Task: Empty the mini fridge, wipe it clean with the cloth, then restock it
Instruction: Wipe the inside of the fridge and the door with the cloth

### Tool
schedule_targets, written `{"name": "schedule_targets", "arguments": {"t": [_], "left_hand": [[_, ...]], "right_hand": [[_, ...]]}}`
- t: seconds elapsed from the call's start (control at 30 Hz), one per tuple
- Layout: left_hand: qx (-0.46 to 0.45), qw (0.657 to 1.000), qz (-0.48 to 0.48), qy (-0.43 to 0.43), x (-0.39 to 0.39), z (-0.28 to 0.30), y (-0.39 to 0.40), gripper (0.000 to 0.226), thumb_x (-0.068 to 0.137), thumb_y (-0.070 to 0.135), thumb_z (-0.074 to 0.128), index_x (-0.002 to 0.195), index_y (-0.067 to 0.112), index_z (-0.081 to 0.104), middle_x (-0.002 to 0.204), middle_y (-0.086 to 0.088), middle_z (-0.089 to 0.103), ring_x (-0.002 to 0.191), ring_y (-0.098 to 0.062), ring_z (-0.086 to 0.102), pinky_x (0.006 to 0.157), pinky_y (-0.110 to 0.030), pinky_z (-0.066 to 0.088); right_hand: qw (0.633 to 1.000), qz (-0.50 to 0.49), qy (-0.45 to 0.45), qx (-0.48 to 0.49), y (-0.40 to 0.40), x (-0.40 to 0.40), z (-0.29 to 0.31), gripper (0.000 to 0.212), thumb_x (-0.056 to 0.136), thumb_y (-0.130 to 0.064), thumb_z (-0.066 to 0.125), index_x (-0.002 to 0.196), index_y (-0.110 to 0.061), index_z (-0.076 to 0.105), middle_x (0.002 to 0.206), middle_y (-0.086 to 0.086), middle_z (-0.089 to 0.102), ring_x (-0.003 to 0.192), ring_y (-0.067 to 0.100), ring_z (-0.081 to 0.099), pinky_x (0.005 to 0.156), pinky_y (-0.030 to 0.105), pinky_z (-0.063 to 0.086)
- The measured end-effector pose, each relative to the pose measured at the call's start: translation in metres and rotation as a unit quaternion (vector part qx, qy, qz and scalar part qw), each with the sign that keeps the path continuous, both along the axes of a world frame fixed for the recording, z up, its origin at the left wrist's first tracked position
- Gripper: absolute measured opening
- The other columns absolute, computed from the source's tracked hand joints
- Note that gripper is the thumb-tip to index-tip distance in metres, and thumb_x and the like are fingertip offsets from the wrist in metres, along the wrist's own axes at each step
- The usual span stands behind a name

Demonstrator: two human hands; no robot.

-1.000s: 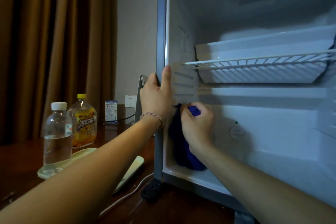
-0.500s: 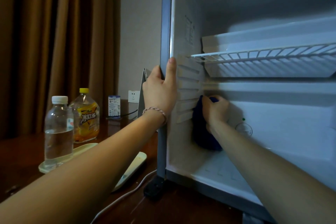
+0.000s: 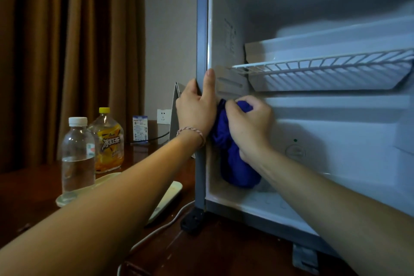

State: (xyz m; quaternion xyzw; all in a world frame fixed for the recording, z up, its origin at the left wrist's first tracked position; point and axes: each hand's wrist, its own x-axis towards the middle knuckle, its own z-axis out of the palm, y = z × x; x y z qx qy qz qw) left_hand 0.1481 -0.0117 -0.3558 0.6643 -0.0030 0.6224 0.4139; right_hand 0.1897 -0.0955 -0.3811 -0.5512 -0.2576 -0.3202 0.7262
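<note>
Moved: compared with half a second ago, right hand (image 3: 248,126) and cloth (image 3: 233,157) sit nearer the mini fridge (image 3: 201,29) front edge.
Cloth: bunched blue wad on the fridge's left inner wall, below its wire shelf (image 3: 322,67).
Right hand: clenched round it.
Left hand (image 3: 196,111): gripping the fridge's front frame.
Tip: I'd flatten the wad, press into those wall ribs.
Desk (image 3: 33,195): water bottle (image 3: 77,154) and tea bottle (image 3: 108,140) wait left of the fridge.

wire shelf (image 3: 324,69) cut off right, cloth (image 3: 235,163) partly behind right hand (image 3: 248,125)
</note>
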Motion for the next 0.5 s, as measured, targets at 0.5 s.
{"name": "schedule_targets", "arguments": {"t": [0.5], "left_hand": [[-0.010, 1.000, 0.000, -0.011, 0.007, -0.001, 0.001, 0.051, 0.098, 0.056, 0.046, 0.066, 0.016, 0.039, 0.058, 0.004, 0.038, 0.046, -0.003, 0.034, 0.045, -0.013, 0.031]], "right_hand": [[0.992, -0.124, 0.017, -0.006, 0.008, 0.036, -0.003, 0.013, 0.086, -0.027, 0.067, 0.076, -0.021, 0.060, 0.097, 0.004, 0.055, 0.080, 0.022, 0.054, 0.069, 0.027, 0.036]]}}
